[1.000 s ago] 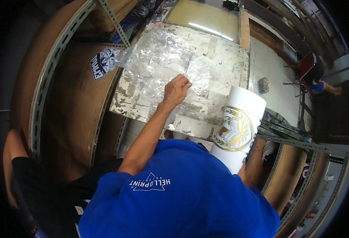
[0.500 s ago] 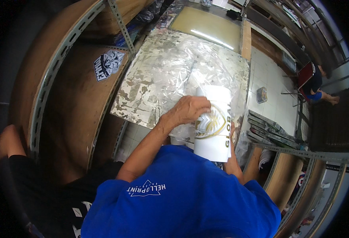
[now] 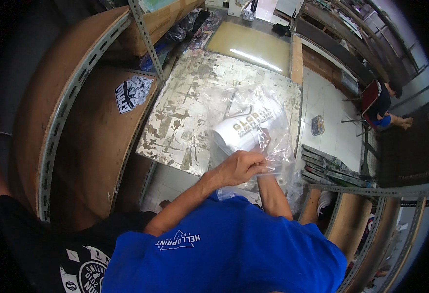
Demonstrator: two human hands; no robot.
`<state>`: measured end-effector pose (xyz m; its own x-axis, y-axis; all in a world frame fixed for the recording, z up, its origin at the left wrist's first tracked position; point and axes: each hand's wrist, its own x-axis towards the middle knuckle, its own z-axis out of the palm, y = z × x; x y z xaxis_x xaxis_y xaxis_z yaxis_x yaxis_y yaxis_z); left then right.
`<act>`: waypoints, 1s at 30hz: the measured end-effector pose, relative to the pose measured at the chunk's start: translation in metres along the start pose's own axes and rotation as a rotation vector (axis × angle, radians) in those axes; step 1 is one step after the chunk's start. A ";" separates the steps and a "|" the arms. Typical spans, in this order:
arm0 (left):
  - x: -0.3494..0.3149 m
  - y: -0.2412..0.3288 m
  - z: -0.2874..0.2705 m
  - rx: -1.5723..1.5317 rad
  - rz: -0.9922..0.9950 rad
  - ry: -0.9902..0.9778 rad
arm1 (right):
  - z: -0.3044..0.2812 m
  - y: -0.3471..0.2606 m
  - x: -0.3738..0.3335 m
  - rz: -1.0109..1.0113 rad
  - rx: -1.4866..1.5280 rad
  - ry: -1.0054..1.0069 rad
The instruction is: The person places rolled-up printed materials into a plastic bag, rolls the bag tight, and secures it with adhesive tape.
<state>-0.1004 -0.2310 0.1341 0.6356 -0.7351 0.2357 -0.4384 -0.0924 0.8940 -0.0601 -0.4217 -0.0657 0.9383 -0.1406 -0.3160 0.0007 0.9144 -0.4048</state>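
A rolled white cloth (image 3: 239, 134) with gold print lies tilted inside a clear plastic bag (image 3: 280, 158) over the worn table. My left hand (image 3: 244, 165) is closed, its fingers pinching the bag near its opening. Partly behind the plastic, my right hand (image 3: 263, 140) reaches into the bag and grips the roll; its fingertips are hidden by the cloth and the film's glare.
The paint-flaked table (image 3: 175, 117) carries a yellowish panel (image 3: 253, 44) at its far end. Left stands a metal-framed shelf (image 3: 102, 122) with a sticker (image 3: 134, 93). Beside me is a person in black (image 3: 53, 239); another sits far right on a red chair (image 3: 373, 95).
The rolled cloth has gone from upright in front of me to tilted inside the bag. My left hand has left the roll and moved nearer, onto the plastic; my right hand has moved forward.
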 end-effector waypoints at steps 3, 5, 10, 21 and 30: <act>-0.016 -0.015 0.003 0.329 0.050 0.349 | 0.004 0.014 0.024 -0.011 0.041 0.004; -0.032 -0.043 -0.002 0.522 -0.170 0.646 | 0.010 0.022 0.040 -0.040 0.056 0.051; -0.069 -0.113 -0.037 -0.338 -0.804 0.205 | -0.009 0.037 0.069 -0.368 -0.101 0.227; -0.056 -0.074 -0.044 -0.631 -0.631 0.022 | 0.045 0.033 0.159 -0.301 0.271 0.177; -0.029 -0.086 -0.031 -0.730 -0.657 -0.071 | 0.018 0.012 0.217 -0.359 -0.274 0.068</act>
<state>-0.0615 -0.1811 0.0623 0.5622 -0.7269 -0.3943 0.5035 -0.0774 0.8605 0.1501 -0.4341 -0.1240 0.8702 -0.4639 -0.1662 0.2218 0.6699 -0.7085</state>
